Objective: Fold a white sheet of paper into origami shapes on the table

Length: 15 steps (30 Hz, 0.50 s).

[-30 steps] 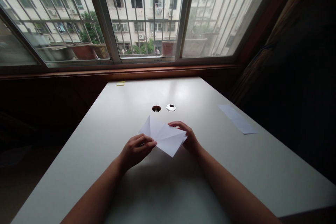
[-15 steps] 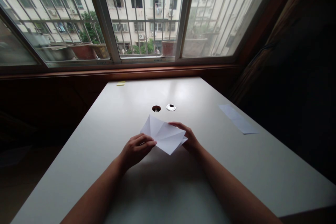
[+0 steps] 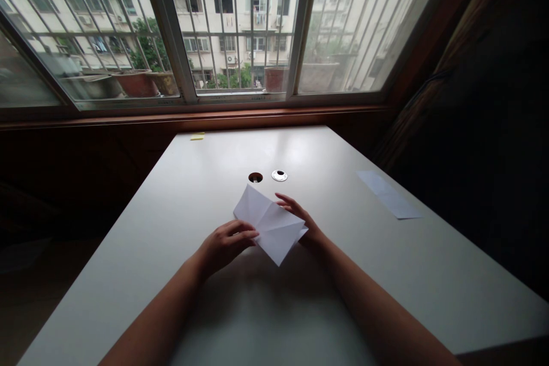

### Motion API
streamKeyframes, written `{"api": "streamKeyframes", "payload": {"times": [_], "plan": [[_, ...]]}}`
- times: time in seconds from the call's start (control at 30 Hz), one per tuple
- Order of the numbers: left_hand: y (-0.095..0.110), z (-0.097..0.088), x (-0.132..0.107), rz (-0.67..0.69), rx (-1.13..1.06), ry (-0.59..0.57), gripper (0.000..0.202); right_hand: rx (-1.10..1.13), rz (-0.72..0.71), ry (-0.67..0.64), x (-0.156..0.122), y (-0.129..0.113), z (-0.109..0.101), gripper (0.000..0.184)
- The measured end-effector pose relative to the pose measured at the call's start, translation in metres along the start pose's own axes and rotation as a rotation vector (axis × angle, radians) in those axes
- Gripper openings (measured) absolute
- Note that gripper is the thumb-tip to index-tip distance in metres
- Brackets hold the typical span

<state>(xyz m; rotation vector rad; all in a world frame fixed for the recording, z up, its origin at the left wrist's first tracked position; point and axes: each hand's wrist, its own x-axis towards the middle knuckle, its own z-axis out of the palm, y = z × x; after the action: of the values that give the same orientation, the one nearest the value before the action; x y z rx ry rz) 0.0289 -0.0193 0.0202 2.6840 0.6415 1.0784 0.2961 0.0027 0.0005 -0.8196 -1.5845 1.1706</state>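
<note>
A folded sheet of white paper with crease lines is held up above the white table, between both hands. Its layers part a little at the right corner, and one point faces down toward me. My left hand pinches the paper's left lower edge, thumb below and fingers on top. Behind the right side of the sheet is my right hand, gripping it from the back. The right index finger sticks out past the upper edge, while the paper hides part of the other fingers.
Beyond the paper, the table has a round hole and a silver ring-shaped grommet. A flat strip of white paper lies near the right edge. Yellow tape is at the far left corner. A barred window rises behind the table.
The folded paper has tilted, so more of its front face shows and its lower point sits nearer me. My right index finger has lifted off the upper edge.
</note>
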Motion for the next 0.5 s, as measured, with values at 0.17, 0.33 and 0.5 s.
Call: {"api": "streamKeyframes", "payload": {"times": [0.17, 0.33, 0.5], "plan": [[-0.009, 0.008, -0.006, -0.094, -0.067, -0.073, 0.036, -0.096, -0.043, -0.072, -0.002, 0.001, -0.002, 0.080], [-0.019, 0.016, -0.011, -0.257, -0.218, -0.044, 0.053, -0.254, -0.190, -0.136, -0.003, -0.005, 0.007, 0.088], [-0.023, 0.024, -0.017, -0.320, -0.312, 0.075, 0.079, -0.511, -0.349, -0.135, -0.007, -0.020, 0.022, 0.074]]}}
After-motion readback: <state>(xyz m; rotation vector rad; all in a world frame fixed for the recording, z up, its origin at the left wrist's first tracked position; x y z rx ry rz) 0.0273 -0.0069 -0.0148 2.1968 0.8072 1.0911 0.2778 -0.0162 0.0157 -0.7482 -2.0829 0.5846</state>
